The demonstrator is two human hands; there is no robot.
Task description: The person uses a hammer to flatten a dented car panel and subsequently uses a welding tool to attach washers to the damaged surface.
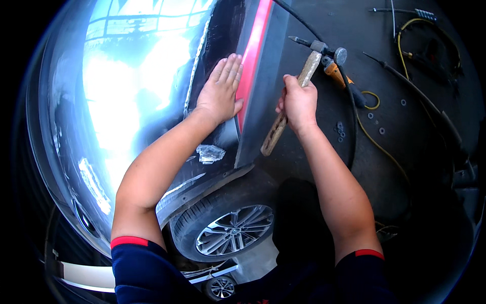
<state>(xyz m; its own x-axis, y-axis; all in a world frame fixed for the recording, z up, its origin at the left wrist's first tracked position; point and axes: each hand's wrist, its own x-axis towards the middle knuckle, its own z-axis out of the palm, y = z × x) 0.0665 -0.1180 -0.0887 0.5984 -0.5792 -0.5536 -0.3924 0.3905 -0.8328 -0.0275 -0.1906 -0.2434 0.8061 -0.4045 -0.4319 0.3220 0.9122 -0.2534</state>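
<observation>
Car (136, 126) stood at my left, wheel (235, 230) near me. Hammer (310, 69) was beside the car, gripped firmly in my right hand (299, 103). My left hand (220, 93) lay flat on the car, fingers (229, 69) straight. Washers (340, 128) lay farther right.

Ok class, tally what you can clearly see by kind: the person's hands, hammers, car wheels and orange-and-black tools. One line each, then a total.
Hands: 2 (left hand, right hand)
Hammers: 1 (wooden-handled hammer)
Car wheels: 2 (near wheel, far wheel)
Orange-and-black tools: 1 (orange-and-black tool)
Total: 6
</observation>
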